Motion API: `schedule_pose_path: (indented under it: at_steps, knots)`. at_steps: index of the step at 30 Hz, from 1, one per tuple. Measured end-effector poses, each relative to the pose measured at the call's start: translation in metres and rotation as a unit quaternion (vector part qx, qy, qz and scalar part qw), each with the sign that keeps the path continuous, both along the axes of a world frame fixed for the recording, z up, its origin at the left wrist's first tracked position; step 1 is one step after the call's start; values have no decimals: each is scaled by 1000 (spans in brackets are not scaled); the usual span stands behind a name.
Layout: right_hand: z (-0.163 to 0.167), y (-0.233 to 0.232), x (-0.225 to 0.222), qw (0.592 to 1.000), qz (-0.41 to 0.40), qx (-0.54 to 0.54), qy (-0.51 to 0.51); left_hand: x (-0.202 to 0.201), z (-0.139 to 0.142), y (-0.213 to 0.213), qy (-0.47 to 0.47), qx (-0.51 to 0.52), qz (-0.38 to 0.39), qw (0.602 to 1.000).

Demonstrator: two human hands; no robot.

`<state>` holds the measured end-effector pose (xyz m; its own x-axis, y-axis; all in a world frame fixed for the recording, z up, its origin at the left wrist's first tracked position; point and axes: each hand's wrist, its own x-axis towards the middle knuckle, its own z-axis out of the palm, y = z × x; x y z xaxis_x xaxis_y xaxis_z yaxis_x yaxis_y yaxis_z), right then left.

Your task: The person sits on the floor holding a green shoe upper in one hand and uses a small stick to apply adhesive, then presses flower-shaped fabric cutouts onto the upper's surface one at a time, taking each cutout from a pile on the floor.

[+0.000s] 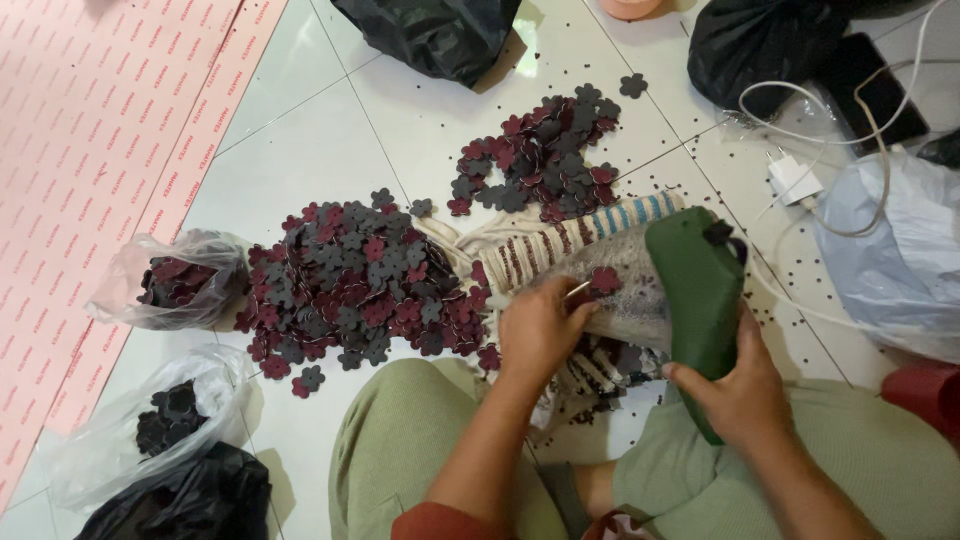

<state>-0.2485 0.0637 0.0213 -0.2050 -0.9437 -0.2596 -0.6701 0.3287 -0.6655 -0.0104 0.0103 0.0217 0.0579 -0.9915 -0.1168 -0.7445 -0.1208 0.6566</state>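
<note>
My left hand (pixel 540 330) pinches a dark red flower-shaped piece (pixel 604 280) with a thin stick against a striped cloth (pixel 560 250) on the floor. My right hand (pixel 740 385) grips a green glue gun (pixel 695 295) whose nozzle end points toward that piece. To the left lies a large heap of dark red and grey flower cutouts (pixel 360 285). A second heap of the same cutouts (pixel 545 155) lies farther away. I sit on the tiled floor in green trousers (pixel 400 450).
A clear plastic bag with red cutouts (pixel 180 280) and another with dark cutouts (pixel 165 420) lie at left beside a pink sheet (pixel 90 150). Black bags (pixel 440 35) sit at top and bottom left. A white cable and charger (pixel 795 180) and a pale bag (pixel 900 250) are at right.
</note>
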Motion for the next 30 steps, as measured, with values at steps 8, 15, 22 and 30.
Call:
schedule_pose_path:
  at_steps: [8, 15, 22, 30]
  knots:
    - [0, -6, -1, 998, 50, -21, 11, -28, -27, -17, -26, -90, -35, 995]
    - [6, -3, 5, 997, 64, 0, 41, -14, -21, -23, 98, 62, 109, 987]
    - [12, 1, 9, 991, 112, -70, 18, -9, -17, -20, 5, 57, 148, 987]
    - [17, -5, 12, 996, 83, 4, 20, 26, -13, -20, 1, 187, 161, 969]
